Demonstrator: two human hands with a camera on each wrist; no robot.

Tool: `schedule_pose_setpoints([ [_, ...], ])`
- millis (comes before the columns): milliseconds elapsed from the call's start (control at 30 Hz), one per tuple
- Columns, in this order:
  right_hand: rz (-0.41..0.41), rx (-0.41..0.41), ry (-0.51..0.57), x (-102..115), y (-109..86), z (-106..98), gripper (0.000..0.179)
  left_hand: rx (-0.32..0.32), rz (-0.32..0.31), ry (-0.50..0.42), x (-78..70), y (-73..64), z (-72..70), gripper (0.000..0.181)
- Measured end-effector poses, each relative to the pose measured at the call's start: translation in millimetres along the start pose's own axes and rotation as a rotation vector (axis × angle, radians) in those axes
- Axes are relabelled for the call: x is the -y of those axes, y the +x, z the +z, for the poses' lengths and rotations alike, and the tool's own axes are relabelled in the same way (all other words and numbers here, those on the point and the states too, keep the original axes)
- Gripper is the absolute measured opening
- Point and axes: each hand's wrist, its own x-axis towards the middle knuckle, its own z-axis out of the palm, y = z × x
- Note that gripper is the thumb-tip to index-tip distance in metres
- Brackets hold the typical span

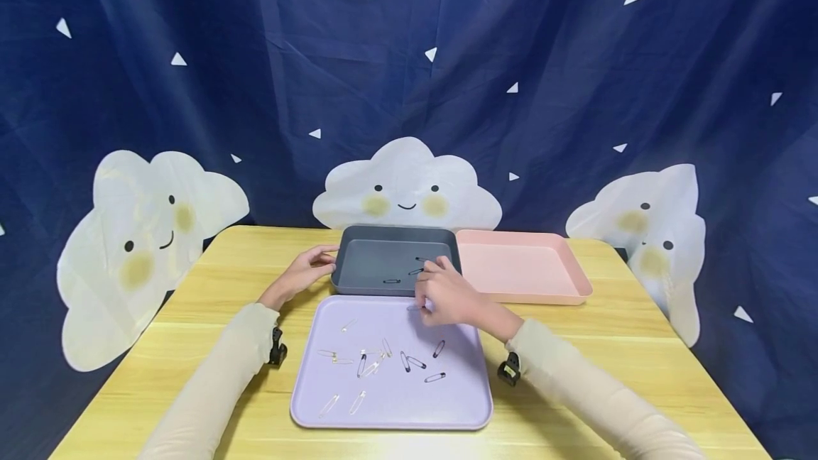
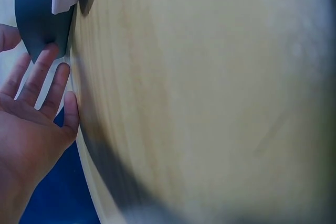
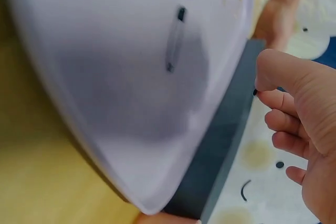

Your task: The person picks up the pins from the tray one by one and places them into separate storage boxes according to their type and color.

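Observation:
My right hand (image 1: 447, 295) is over the seam between a lavender tray (image 1: 390, 414) and a dark grey tray (image 1: 358, 261). Its thumb and forefinger pinch a black safety pin (image 3: 255, 92), mostly hidden with just a dark tip showing. Several black safety pins (image 1: 392, 281) lie in the grey tray. More black safety pins (image 1: 439, 348) and gold safety pins (image 1: 357, 402) are scattered over the lavender tray. At the grey tray's left wall, my left hand (image 1: 304, 274) rests its loosely extended fingers (image 2: 41, 72) against the outside.
A pink tray (image 1: 520, 268) adjoins the grey one on its right. All the trays are on a light wooden table (image 1: 639, 375). Behind the far edge hangs a dark blue curtain (image 1: 383, 41) with white cloud faces (image 1: 407, 187).

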Motion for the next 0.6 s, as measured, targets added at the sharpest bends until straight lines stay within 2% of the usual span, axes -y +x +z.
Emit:
schedule_pose_setpoints([
  [400,0.072,-0.106,-0.008,-38.3,26.2,-12.3,0.007,-0.007,0.023,-0.008,1.6,0.8,-0.7,0.051],
  [600,0.113,-0.097,-0.004,-49.7,38.6,-12.9,0.006,-0.006,0.025,-0.006,3.2,0.5,-0.8,0.051],
])
